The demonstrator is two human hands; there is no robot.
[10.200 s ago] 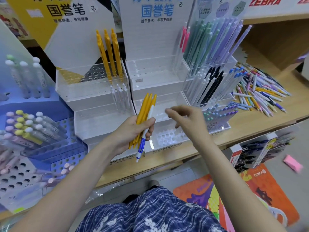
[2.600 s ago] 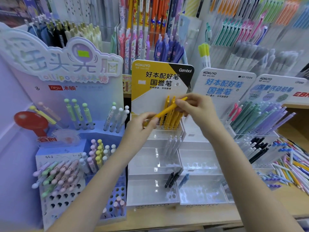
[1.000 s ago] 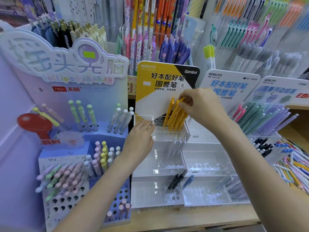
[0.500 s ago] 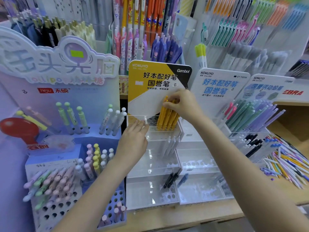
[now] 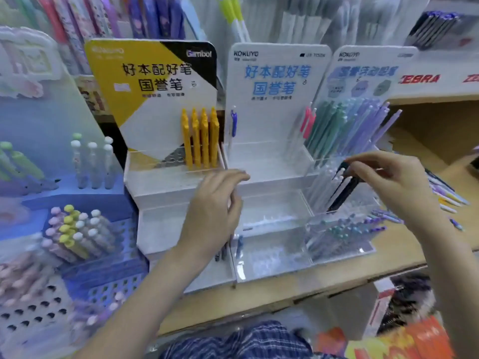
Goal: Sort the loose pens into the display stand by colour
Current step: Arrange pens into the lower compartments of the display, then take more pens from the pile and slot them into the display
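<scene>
The right hand (image 5: 394,182) is reaching across to the right-hand section of the display stand (image 5: 272,177), its thumb and forefinger closing on the top of a black pen (image 5: 344,187) that is standing among pale ones in the middle tier; whether the pinch is already firm is hard to tell through the blur; the other fingers are lying loosely curled. The left hand (image 5: 215,211) is hovering in front of the stand's centre with fingers relaxed and slightly bent, holding nothing. The yellow pens (image 5: 201,138) are standing together in the top tier under the yellow card; a single blue pen (image 5: 233,125) is leaning alone in the next top tier; the loose pens (image 5: 445,195) are lying in a heap on the shelf (image 5: 285,294) past the right wrist. Judging by this, the step in hand is lifting out a misplaced black pen; it is worth drawing it straight up along its own lean, so the neighbouring pale pens are not being tipped, and steadying the stand with the free hand.
</scene>
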